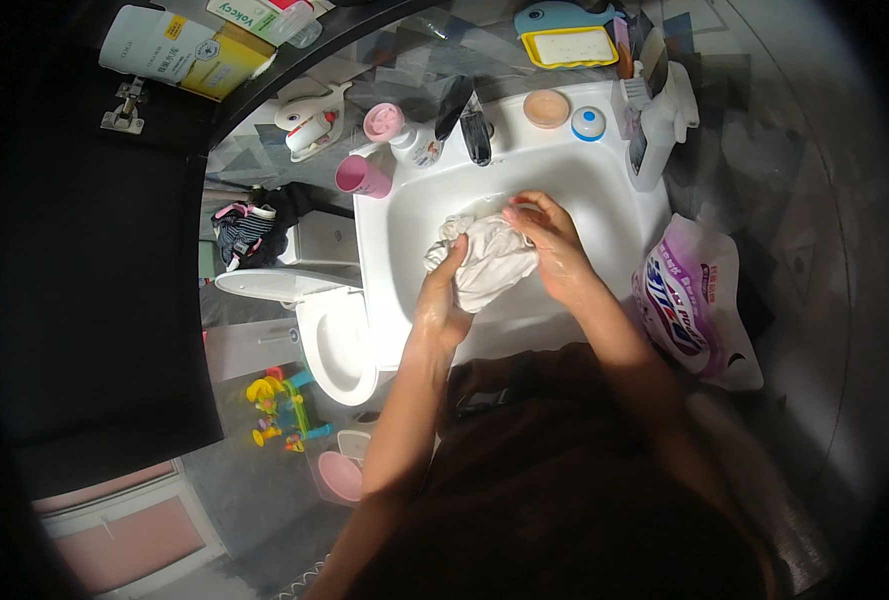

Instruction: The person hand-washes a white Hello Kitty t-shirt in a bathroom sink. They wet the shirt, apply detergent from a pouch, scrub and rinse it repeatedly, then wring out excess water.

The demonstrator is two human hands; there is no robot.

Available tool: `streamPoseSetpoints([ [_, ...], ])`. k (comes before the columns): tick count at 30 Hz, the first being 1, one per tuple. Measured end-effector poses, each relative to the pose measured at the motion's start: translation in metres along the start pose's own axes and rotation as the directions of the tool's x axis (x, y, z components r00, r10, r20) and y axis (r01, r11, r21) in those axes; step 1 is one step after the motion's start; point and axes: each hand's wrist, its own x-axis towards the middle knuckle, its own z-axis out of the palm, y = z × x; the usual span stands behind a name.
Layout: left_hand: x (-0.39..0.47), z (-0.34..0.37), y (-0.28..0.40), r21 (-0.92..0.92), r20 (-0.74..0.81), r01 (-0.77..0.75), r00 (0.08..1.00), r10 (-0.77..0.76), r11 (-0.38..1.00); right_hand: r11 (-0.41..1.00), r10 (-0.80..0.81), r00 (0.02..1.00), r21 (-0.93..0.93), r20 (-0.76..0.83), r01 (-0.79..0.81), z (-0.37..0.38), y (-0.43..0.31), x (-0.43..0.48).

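Over the white washbasin (602, 180), my left hand (443, 289) grips a crumpled, wet-looking white cloth (493, 259), its thumb lying across the near left side. My right hand (553, 244) is at the cloth's upper right edge with bent fingers. Whether those fingers pinch the fabric is unclear. Both hands look wet. Behind them, a dark faucet (476, 135) stands at the basin's back rim. A little water shows in the bowl beyond the cloth.
Along the rim are a pink cup (362, 177), a pump bottle (416, 144), a peach dish (546, 109) and a spray bottle (658, 139). A purple-white detergent bag (692, 307) leans at right. An open black cabinet door (106, 300) and a toilet (339, 345) are left.
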Motion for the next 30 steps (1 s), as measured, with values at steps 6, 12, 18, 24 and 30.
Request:
streamPoseSetpoints([
  [6,0.003,-0.006,0.0,-0.052,0.011,0.027,1.0,-0.027,0.998,0.996,0.066,0.99,0.056,0.122,-0.073,-0.019,0.013,0.001],
  [12,0.021,0.002,-0.007,-0.161,-0.014,0.007,1.0,-0.009,0.987,0.72,-0.345,0.853,-0.473,0.391,0.508,0.021,0.03,-0.038],
  [18,0.029,-0.006,-0.018,-0.106,-0.142,-0.064,0.989,0.048,0.992,-0.028,-0.533,0.6,-0.721,0.597,0.692,0.032,0.048,-0.047],
  [24,0.009,0.015,-0.03,0.034,-0.271,-0.031,0.962,0.039,0.999,0.292,-0.585,0.777,-0.835,0.231,0.467,0.009,0.043,0.005],
  [30,0.034,-0.007,-0.018,-0.122,-0.218,-0.029,0.976,0.002,0.992,0.115,-0.642,0.553,-0.646,0.531,0.755,0.025,0.06,-0.044],
])
